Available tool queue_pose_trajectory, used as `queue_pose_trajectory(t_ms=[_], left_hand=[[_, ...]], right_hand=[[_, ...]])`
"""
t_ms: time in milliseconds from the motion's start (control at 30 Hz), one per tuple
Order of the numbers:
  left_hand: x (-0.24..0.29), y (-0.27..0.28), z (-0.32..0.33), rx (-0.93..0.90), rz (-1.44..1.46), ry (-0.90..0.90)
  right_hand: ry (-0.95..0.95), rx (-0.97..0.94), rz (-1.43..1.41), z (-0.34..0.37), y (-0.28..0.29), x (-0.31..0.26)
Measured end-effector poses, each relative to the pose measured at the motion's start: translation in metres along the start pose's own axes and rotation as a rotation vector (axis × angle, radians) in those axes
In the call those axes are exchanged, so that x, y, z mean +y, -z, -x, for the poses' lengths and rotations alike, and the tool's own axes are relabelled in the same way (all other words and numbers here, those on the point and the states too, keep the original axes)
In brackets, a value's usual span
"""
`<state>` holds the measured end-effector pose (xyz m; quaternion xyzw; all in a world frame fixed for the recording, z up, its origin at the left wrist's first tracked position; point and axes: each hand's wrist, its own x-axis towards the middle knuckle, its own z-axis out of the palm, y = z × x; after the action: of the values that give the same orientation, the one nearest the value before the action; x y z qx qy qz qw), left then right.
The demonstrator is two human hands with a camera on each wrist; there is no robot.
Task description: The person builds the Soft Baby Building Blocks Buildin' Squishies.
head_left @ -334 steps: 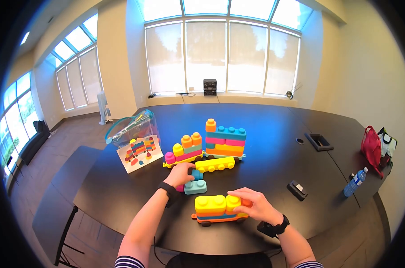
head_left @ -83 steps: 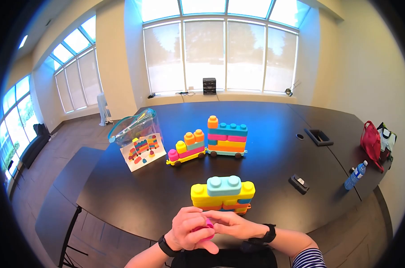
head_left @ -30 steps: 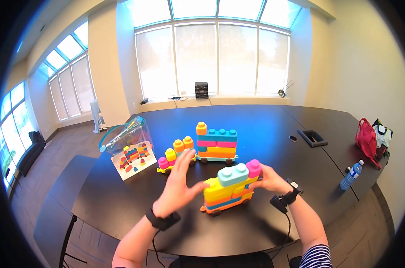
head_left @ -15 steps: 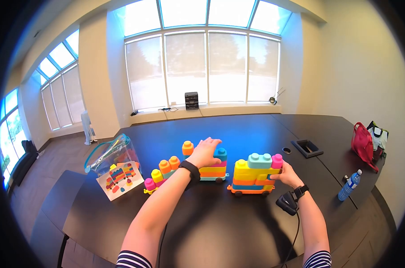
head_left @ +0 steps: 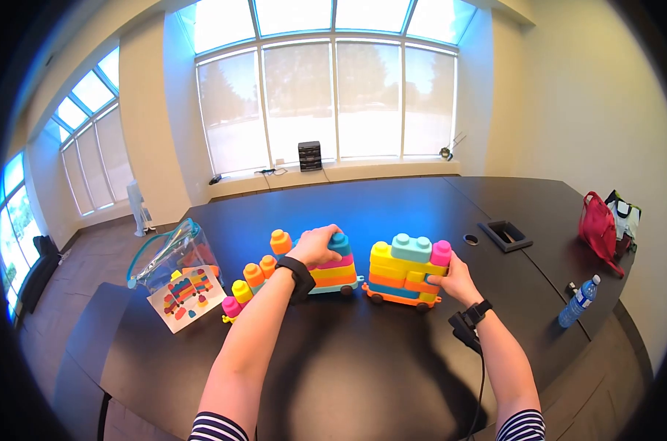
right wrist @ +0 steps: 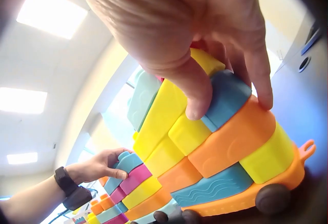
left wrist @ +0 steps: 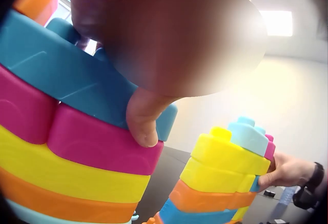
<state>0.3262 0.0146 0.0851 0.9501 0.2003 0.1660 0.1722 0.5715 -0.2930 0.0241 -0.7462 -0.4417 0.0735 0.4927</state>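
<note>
My left hand [head_left: 313, 248] grips the top of the middle toy train wagon [head_left: 333, 277], its thumb [left wrist: 143, 124] over the teal block and pink row. My right hand [head_left: 458, 283] holds the right end of another building-block wagon [head_left: 400, 273], its thumb beside a small blue block [right wrist: 228, 98]. That wagon carries yellow and orange rows, with a light blue block [head_left: 411, 248] and a pink block [head_left: 441, 253] on top. The two wagons stand in line, hook ends close together. A lower stepped wagon [head_left: 253, 275] is partly hidden behind my left forearm.
A clear zip bag [head_left: 175, 257] with a picture card [head_left: 186, 298] leaning on it stands at the left. To the right are a water bottle [head_left: 580, 301], a red bag [head_left: 598, 231] and a square table opening [head_left: 505, 236].
The pink block, earlier in my hands, tops the right-hand wagon. My right hand has moved that wagon back beside the middle one. My left hand has come down onto the middle wagon.
</note>
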Motion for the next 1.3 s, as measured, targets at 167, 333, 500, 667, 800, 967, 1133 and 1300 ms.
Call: queue_pose_trajectory(t_ms=[167, 333, 500, 667, 800, 967, 1133, 1300], left_hand=[[0.000, 0.005, 0.007, -0.004, -0.068, -0.019], [-0.010, 0.003, 0.008, 0.025, -0.118, -0.015], [-0.005, -0.006, 0.006, -0.001, -0.197, 0.003], [-0.005, -0.007, 0.011, 0.021, -0.220, -0.013], [0.001, 0.021, 0.038, 0.397, 0.062, -0.226], [-0.023, 0.075, 0.119, 0.679, 0.381, -0.134], [-0.076, 0.091, 0.238, 0.501, 0.248, 0.155], [-0.070, 0.083, 0.347, 0.330, 0.104, 0.309]], right_hand=[[-0.013, -0.003, 0.029, -0.005, -0.019, -0.014], [-0.022, -0.007, 0.039, -0.009, -0.031, -0.019], [0.003, -0.009, 0.014, -0.011, -0.036, -0.018], [0.003, 0.007, 0.023, -0.006, -0.039, -0.023], [0.031, 0.030, -0.010, -0.006, -0.041, -0.019], [0.043, 0.029, -0.044, -0.005, -0.042, -0.017], [0.053, 0.021, -0.073, -0.003, -0.041, -0.013], [0.041, 0.206, 0.075, 0.028, -0.023, -0.010]])
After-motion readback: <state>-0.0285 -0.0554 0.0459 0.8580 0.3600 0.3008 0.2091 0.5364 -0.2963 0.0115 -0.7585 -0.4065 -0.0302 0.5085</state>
